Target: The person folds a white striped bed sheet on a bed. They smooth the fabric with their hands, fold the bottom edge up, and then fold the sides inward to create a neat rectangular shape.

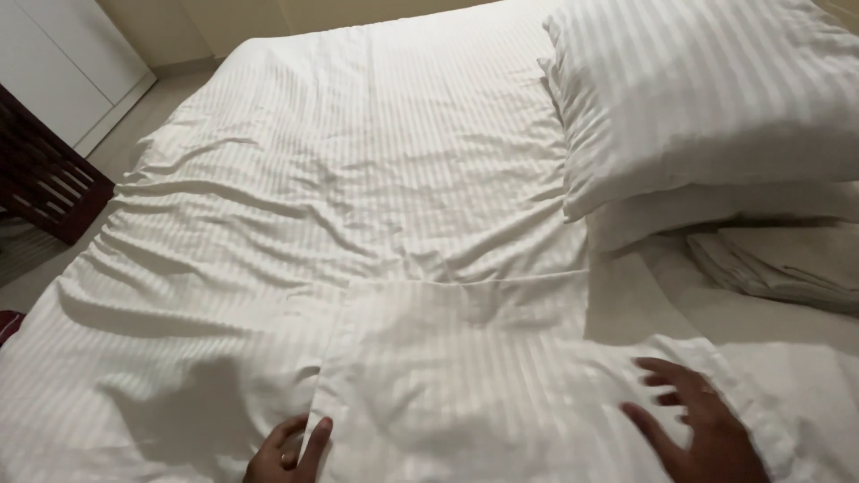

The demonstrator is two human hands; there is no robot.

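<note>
- Head view: my left hand sits at the bottom edge, fingers curled around the edge of a folded flap of the white striped duvet cover, pinching it.
- My right hand lies open and flat, fingers spread, pressing the same cover; it grips nothing.
- The cover stretches away ahead of both hands across the bed.
- Beyond my right hand lie two stacked white pillows, with folded linen just beside them.
- Far off past my left hand stands a dark wooden rack.

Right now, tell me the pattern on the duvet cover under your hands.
White with fine woven stripes; the duvet cover shows best in the head view.
</note>
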